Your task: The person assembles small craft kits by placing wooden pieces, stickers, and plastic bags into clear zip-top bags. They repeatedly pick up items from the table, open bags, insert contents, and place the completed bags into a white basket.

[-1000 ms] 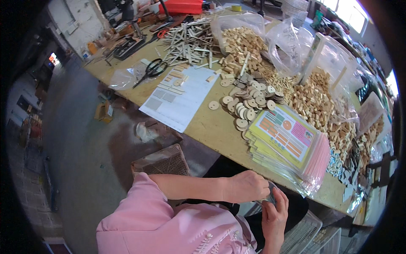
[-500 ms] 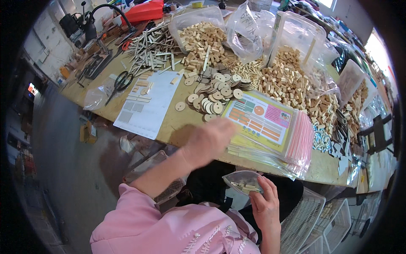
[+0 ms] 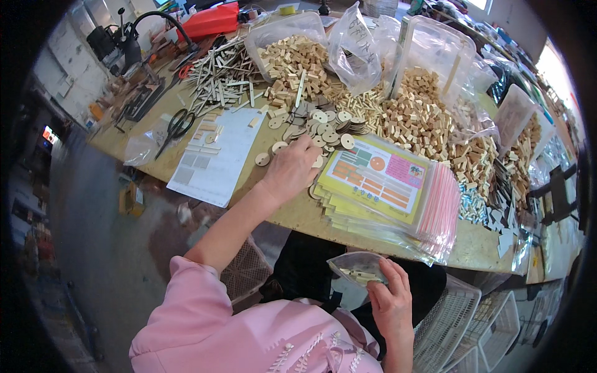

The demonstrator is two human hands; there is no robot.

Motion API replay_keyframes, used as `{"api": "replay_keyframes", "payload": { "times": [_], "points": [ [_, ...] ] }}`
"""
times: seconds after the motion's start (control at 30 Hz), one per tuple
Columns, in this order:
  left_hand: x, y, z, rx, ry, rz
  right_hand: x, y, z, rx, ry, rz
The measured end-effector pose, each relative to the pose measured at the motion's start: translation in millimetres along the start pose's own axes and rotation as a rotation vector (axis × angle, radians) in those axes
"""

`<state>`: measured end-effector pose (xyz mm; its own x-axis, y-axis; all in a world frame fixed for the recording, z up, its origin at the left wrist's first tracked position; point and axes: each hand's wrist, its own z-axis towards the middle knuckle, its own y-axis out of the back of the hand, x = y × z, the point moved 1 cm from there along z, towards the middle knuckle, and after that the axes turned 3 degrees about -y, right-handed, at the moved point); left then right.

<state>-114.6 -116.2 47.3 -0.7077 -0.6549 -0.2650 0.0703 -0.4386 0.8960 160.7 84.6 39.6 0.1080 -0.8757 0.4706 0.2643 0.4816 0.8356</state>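
The right hand (image 3: 393,301) pinches one side of a small clear plastic bag (image 3: 353,260) between thumb and fingers, on the near side of the fanned stack of yellow printed sheets in clear sleeves (image 3: 373,180). The bag gapes, with pale, slim pieces (image 3: 360,275) inside. Left of the stack, the left hand (image 3: 289,169) reaches down, fingers bent, at the heap of round, holed wooden discs (image 3: 336,127) beyond the stack's far left corner; whether it grips one, I can't tell.

A: Any text we can log?
B: On the yellow card (image 3: 376,179), small print in a pink panel (image 3: 407,170) and blue marks (image 3: 365,193) below; too tiny for us to read.
A: More?
B: Dark handwriting (image 3: 358,26) on the clear bag (image 3: 362,46); we can't decipher it.
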Motion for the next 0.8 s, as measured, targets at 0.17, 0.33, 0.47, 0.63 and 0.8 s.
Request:
{"api": "replay_keyframes", "payload": {
  "times": [0.17, 0.33, 0.47, 0.63, 0.8],
  "points": [
    [5, 5, -4, -0.069, 0.018, -0.157, 3, 8, 4, 0.003, 0.008, 0.007],
    [0, -2, -11, -0.268, -0.103, -0.263, 10, 14, 10, 0.007, 0.026, 0.028],
    [-45, 16, -30, -0.325, -0.261, -0.347, 21, 21, 20, 0.024, 0.048, 0.027],
    [-99, 43, -55, -0.289, -0.487, -0.482, 36, 31, 34, -0.007, 0.085, 0.030],
    [-111, 48, -62, -0.230, -0.598, -0.416, 49, 43, 44, 0.014, 0.097, 0.032]
  ]
}}
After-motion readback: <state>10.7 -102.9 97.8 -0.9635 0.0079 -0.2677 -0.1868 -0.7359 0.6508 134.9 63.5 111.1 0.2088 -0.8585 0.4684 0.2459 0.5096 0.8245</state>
